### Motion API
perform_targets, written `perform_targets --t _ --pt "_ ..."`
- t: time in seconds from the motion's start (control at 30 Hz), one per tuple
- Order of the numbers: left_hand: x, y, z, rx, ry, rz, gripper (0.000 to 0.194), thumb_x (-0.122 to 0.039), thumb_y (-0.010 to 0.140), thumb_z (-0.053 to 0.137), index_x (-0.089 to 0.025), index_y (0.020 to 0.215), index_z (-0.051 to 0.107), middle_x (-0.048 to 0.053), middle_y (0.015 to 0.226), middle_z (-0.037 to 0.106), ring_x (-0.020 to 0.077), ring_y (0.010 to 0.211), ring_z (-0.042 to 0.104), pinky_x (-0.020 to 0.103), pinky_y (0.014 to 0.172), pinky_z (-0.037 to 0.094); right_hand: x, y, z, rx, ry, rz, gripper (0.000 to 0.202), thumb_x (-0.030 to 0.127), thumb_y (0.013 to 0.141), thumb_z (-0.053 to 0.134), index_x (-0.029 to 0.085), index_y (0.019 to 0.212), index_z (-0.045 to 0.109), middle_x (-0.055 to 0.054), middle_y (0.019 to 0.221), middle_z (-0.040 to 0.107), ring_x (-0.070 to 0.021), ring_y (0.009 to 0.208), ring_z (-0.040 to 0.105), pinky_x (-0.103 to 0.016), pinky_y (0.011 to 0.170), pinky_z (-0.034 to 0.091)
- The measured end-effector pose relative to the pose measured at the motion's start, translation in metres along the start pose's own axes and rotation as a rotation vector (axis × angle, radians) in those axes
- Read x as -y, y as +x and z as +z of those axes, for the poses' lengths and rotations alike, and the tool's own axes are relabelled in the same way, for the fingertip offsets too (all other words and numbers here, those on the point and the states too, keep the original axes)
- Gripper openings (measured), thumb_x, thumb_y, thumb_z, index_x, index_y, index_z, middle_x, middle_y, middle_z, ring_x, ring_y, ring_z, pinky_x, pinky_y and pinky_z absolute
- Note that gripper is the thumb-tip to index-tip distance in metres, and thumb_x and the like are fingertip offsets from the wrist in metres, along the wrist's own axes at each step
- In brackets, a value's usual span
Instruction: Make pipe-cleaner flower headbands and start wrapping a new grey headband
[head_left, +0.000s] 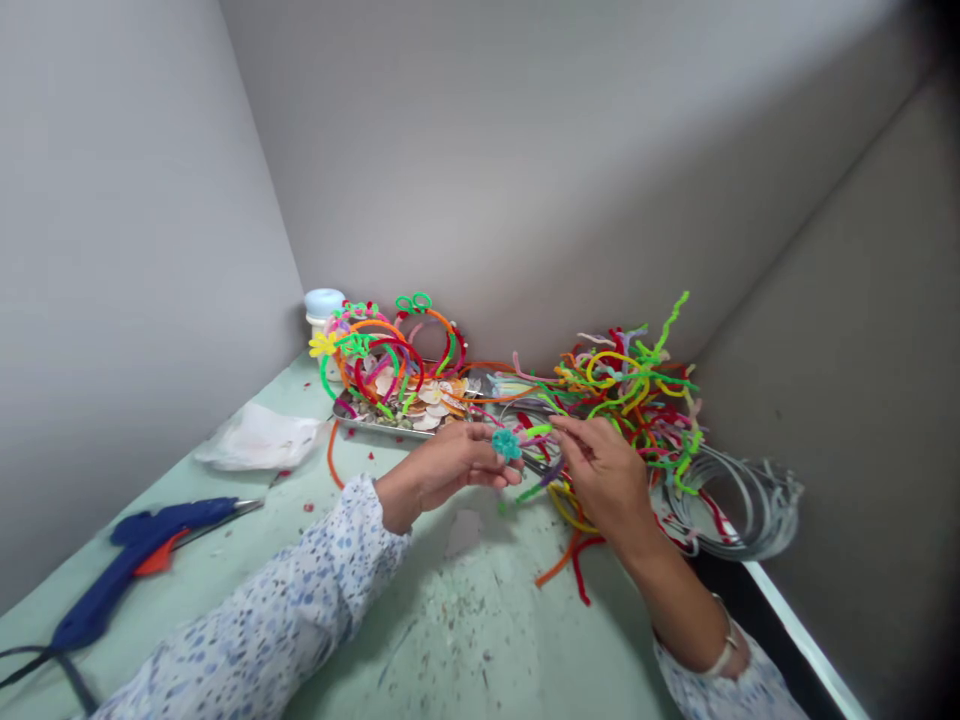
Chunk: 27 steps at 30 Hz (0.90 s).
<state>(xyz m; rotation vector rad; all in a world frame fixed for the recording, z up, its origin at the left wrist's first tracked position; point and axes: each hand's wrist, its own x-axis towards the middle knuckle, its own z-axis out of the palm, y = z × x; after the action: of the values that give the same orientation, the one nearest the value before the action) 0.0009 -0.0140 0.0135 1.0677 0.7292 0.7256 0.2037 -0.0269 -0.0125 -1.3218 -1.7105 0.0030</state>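
Observation:
My left hand (461, 462) grips a small teal flower-like shape of curled pipe cleaner (507, 445) over the middle of the table. Just to its right, the thumb and fingers of my right hand (600, 465) pinch a lime-green pipe cleaner (538, 432). Whether that strand joins the teal shape cannot be made out. Below and between the hands, a purple and green pipe cleaner (540, 485) slants downward. Loose orange (556, 568) and red pipe cleaners (580, 575) lie on the table beneath my right wrist.
Behind my left hand is a metal tray (386, 431) with shell-like pieces and pipe-cleaner headbands (390, 350). A heap of pipe cleaners (637, 380) and coiled wire hoops (750, 505) sit at right. A blue glue gun (142, 560), plastic bag (262, 438) and lidded container (324, 305) are left.

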Motion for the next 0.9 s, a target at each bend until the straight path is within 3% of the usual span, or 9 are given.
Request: perform_targets --t 0.1,0.17,0.37,0.5,0.6,0.7,0.9 --pt "-0.002 -0.002 0.006 -0.029 -0.026 0.050 0.029 -0.003 0.065 0.055 -0.013 0.092 0.051 0.007 0.074 0.065 0.0155 0.068 0.065 0.028 0.068 0.048 0.011 -0.004 0.004 -0.004 0.232 0.306 0.028 0.041 0.082 0.057 0.023 0.103 0.064 -0.003 0.082 0.067 -0.0190 0.071 0.061 -0.032 0.068 0.047" --pt "-0.003 -0.003 0.011 -0.038 -0.039 0.078 0.031 -0.001 0.063 0.052 -0.013 0.092 0.050 0.006 0.074 0.064 0.0156 0.069 0.066 0.028 0.068 0.048 0.019 -0.006 0.008 0.077 0.474 0.489 0.032 0.046 0.078 0.059 0.022 0.099 0.062 -0.003 0.077 0.068 -0.0199 0.070 0.063 -0.031 0.064 0.048" --pt "0.001 -0.005 0.020 0.007 -0.051 0.103 0.026 -0.004 0.063 0.053 -0.014 0.086 0.051 0.003 0.072 0.061 0.0148 0.067 0.065 0.027 0.066 0.048 0.036 -0.008 0.011 0.275 0.969 0.661 0.036 0.052 0.080 0.056 0.017 0.084 0.064 -0.006 0.084 0.067 -0.0197 0.078 0.062 -0.031 0.072 0.049" --pt "0.000 -0.007 0.021 0.068 0.052 0.032 0.023 -0.013 0.066 0.057 -0.016 0.088 0.055 0.005 0.081 0.062 0.0162 0.068 0.065 0.026 0.059 0.047 0.037 -0.006 0.006 0.259 0.908 0.664 0.036 0.052 0.078 0.057 0.017 0.079 0.065 -0.005 0.075 0.066 -0.0175 0.068 0.059 -0.029 0.064 0.047" --pt "-0.004 -0.008 0.018 0.038 0.207 0.014 0.019 -0.021 0.069 0.060 -0.016 0.087 0.058 0.004 0.080 0.061 0.0159 0.066 0.064 0.026 0.055 0.046 0.035 -0.004 0.003 0.238 0.792 0.673 0.038 0.055 0.077 0.056 0.018 0.076 0.063 -0.003 0.066 0.061 -0.0154 0.059 0.054 -0.027 0.054 0.043" --pt "-0.006 -0.007 0.016 -0.046 0.292 0.091 0.017 -0.026 0.071 0.061 -0.014 0.082 0.060 0.003 0.076 0.061 0.0135 0.065 0.060 0.025 0.057 0.044 0.034 -0.004 0.001 0.289 0.769 0.703 0.038 0.057 0.075 0.057 0.019 0.076 0.061 0.001 0.058 0.055 -0.0110 0.049 0.046 -0.024 0.045 0.035" --pt "0.003 -0.003 0.013 -0.041 0.383 0.120 0.017 -0.031 0.073 0.060 -0.014 0.078 0.063 0.001 0.064 0.059 0.0101 0.056 0.052 0.024 0.055 0.041 0.032 -0.005 0.002 0.442 0.746 0.689 0.040 0.056 0.077 0.056 0.017 0.073 0.061 0.004 0.053 0.050 -0.0080 0.044 0.039 -0.021 0.042 0.027"
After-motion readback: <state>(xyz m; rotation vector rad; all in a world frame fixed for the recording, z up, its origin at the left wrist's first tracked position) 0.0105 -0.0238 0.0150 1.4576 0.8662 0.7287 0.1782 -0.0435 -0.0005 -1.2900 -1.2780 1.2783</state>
